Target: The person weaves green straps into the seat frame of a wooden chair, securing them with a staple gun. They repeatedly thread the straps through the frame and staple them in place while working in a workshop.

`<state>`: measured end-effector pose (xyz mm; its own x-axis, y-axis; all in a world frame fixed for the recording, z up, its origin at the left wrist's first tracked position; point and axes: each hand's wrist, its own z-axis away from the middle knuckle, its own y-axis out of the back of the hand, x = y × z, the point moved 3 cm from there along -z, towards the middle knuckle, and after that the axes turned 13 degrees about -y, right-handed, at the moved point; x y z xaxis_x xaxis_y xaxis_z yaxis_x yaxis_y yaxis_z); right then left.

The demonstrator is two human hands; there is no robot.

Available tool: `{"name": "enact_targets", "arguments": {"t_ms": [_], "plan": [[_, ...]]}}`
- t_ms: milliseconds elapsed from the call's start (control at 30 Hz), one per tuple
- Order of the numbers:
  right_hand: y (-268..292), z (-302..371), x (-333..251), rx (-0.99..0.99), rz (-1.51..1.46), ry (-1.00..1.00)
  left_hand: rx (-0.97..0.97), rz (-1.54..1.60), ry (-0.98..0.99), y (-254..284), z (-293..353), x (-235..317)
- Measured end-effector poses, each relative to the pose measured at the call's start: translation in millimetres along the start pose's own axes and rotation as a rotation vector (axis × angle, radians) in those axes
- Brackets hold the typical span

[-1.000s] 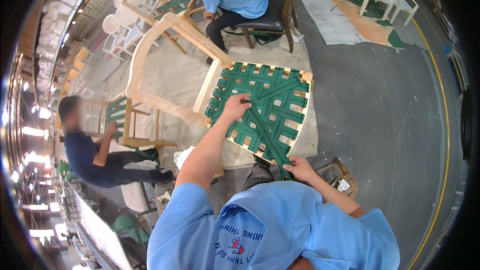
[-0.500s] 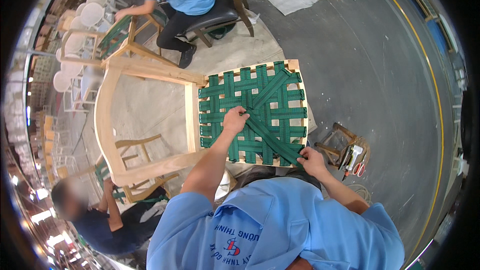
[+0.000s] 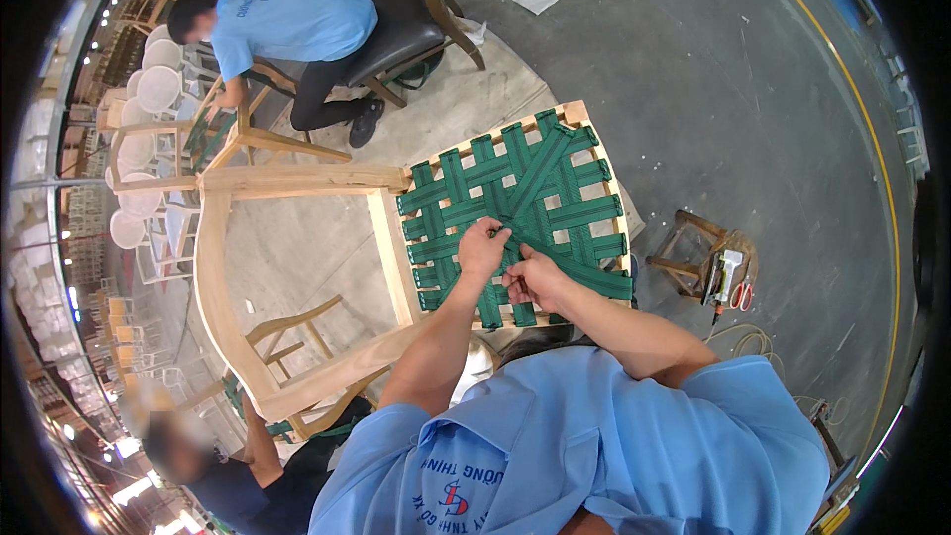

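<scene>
A pale wooden chair frame (image 3: pixel 220 307) lies in front of me, its seat criss-crossed by woven green webbing (image 3: pixel 485 173). One green webbing strap (image 3: pixel 584 274) runs slantwise over the weave from the near right corner to the middle. Another diagonal strap (image 3: pixel 540 173) reaches the far right corner. At the middle of the seat, my left hand (image 3: pixel 481 250) pinches the webbing strap, fingers closed. Just right of it, my right hand (image 3: pixel 537 280) is closed on the same strap, its fingers curled and partly hiding it.
To the right stands a small wooden stool (image 3: pixel 693 248) bearing a handheld tool (image 3: pixel 726 272) and red-handled scissors (image 3: pixel 741 295), with a coiled hose (image 3: pixel 753 337) nearby. One co-worker (image 3: pixel 297 25) sits on a dark chair at the far left; another (image 3: pixel 238 481) is at the near left.
My right hand has moved from the near right corner leftward to the seat's middle, beside my left hand. The view has shifted and turned slightly; the far co-worker has leaned over.
</scene>
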<state>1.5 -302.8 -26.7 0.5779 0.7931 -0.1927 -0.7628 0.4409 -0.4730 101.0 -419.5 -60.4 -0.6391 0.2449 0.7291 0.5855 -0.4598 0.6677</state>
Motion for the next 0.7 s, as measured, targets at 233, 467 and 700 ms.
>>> {"name": "enact_targets", "arguments": {"t_ms": [233,467,700], "plan": [[6,-48,-11,-0.165,-0.401,-0.079,0.036,-0.170,0.093,20,-10,-11],[15,-75,-19,-0.353,-0.726,-0.156,-0.434,0.029,0.351,10,-32,-3],[19,-79,-26,-0.512,-0.569,-0.301,-0.438,0.285,0.571,15,-40,-10]]}}
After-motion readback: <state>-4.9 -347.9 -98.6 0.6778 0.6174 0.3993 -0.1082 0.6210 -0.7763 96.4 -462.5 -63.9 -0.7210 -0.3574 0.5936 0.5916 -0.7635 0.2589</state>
